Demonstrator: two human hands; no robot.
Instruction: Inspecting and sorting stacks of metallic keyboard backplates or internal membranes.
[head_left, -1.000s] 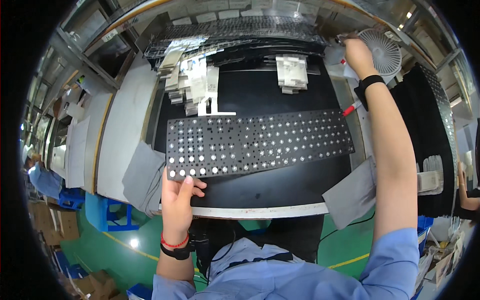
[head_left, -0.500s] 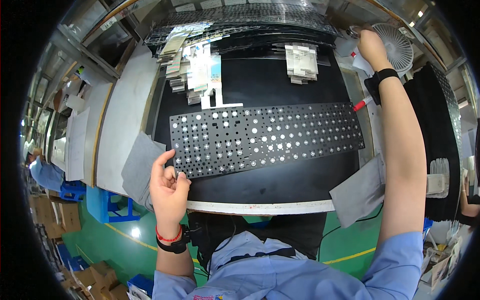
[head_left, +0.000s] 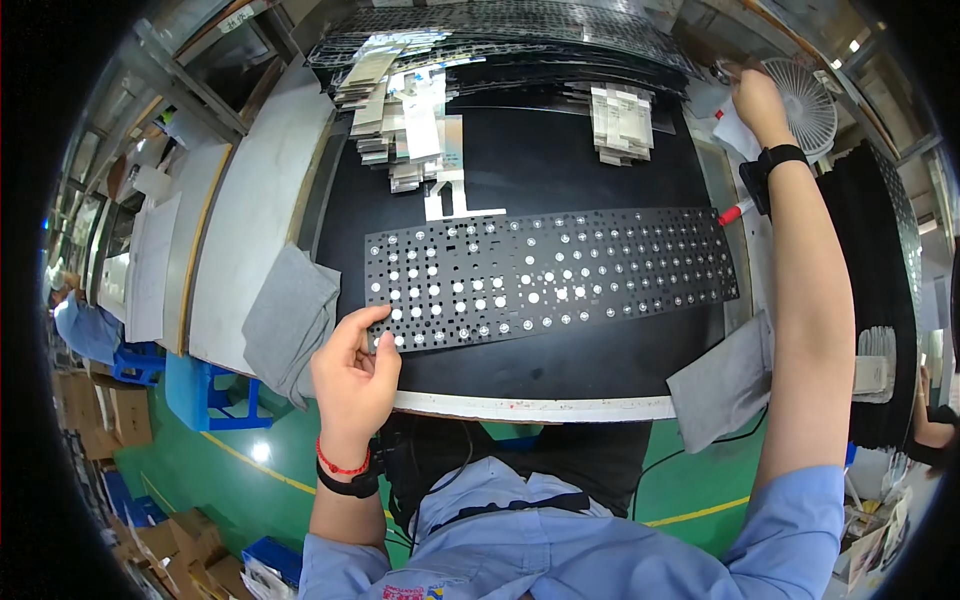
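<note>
At the far 9 o'clock side a grey cloth (head_left: 292, 318) droops over the counter (head_left: 540, 408) edge, soft and creased. Just right of it the left hand (head_left: 352, 378) sits at the near-left corner of the perforated black sheet (head_left: 545, 275); its fingers curl loosely, the index fingertip resting on the sheet's corner, the grip half closed and clamping nothing. A red band and a dark watch circle that wrist. The sheet is a long, thin, flat rectangle, matte black, dotted with rows of round holes and pale domes, lying across the middle of the dark glossy counter, its long edge tilted slightly up toward 3 o'clock. A bare black strip lies between the sheet and the white front edge. Toward 12 o'clock, stacks of silvery strips (head_left: 405, 110) and a smaller stack (head_left: 622, 120) lie well apart from the sheet. At 4 o'clock a second grey cloth (head_left: 728, 385) hangs off the edge. At 1 o'clock the right hand (head_left: 757, 100) is beside a white round fan (head_left: 808, 100), closed on a small white piece that is too small to identify
</note>
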